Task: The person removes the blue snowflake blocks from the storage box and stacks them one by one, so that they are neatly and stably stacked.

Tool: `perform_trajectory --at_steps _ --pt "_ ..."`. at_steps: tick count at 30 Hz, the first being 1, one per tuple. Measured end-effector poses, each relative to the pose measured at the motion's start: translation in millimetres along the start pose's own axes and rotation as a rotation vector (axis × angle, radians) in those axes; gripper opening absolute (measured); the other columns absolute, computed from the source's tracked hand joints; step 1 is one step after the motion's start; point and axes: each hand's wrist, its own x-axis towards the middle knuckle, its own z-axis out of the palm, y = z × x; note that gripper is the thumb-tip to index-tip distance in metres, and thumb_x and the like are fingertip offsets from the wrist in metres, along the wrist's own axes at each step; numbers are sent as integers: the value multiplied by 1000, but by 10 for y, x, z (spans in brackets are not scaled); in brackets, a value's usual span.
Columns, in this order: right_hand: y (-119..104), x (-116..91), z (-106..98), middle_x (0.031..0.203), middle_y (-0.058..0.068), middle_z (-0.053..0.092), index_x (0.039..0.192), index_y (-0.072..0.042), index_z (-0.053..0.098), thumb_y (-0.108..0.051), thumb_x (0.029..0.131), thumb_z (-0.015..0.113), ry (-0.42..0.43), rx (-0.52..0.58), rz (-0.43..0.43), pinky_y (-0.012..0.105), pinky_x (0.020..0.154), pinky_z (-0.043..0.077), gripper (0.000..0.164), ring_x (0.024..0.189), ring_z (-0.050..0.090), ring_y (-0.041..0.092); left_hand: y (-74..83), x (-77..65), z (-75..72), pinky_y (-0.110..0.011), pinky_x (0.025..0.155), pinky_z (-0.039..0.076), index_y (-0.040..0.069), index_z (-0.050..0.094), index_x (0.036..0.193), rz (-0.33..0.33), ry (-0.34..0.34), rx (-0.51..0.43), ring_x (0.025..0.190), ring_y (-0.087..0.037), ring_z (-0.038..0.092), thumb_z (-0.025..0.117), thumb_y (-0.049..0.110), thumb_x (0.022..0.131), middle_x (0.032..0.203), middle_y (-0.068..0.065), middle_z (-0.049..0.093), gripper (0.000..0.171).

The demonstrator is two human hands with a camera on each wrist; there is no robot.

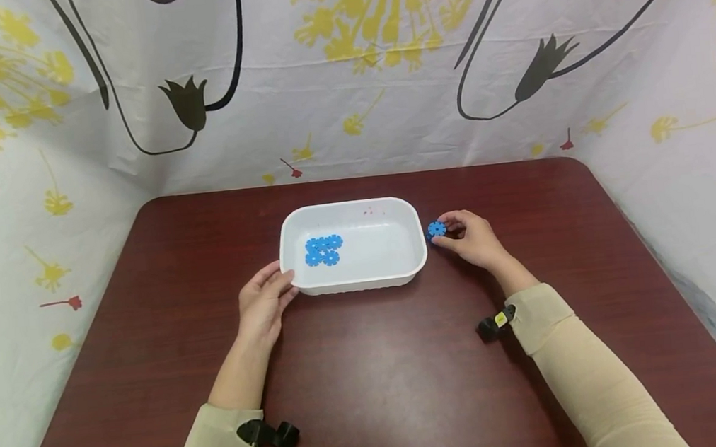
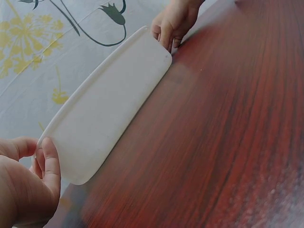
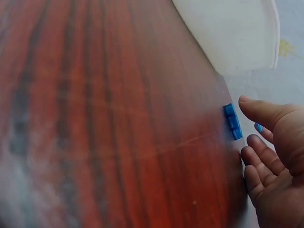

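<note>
A white plastic tray (image 1: pixel 373 250) stands on the table in the head view. Several blue notched plastic discs (image 1: pixel 323 249) lie together in its left half. My left hand (image 1: pixel 266 306) grips the tray's left end, with the thumb against the near wall in the left wrist view. Just beyond the tray's right end, my right hand (image 1: pixel 471 238) pinches a blue notched disc (image 1: pixel 437 228) between thumb and index finger. In the right wrist view another blue disc (image 3: pixel 232 121) is on the table beside the thumb, while the pinched disc is mostly hidden by the fingers.
The dark red wooden table (image 1: pixel 370 364) reaches back to a white patterned cloth (image 1: pixel 334 98), which also hangs at both sides. A black strap device (image 1: pixel 268 434) sits at the left cuff, and another black device (image 1: pixel 494 324) at the right cuff.
</note>
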Motion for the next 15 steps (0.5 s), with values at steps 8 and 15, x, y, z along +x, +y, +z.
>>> perform_trajectory --at_steps 8,15 --pt "25 6 18 120 20 57 121 3 63 -15 88 81 -12 -31 -11 53 96 52 42 111 59 37 -2 8 3 -26 83 61 2 55 137 -1 -1 0 91 -16 66 70 3 94 110 -7 63 45" --pt "19 19 31 117 20 57 119 3 64 -14 87 82 -15 -59 -18 52 96 53 41 111 58 37 -11 13 -11 -26 81 61 1 55 135 3 -8 -16 88 -15 66 70 2 94 105 -5 64 44"
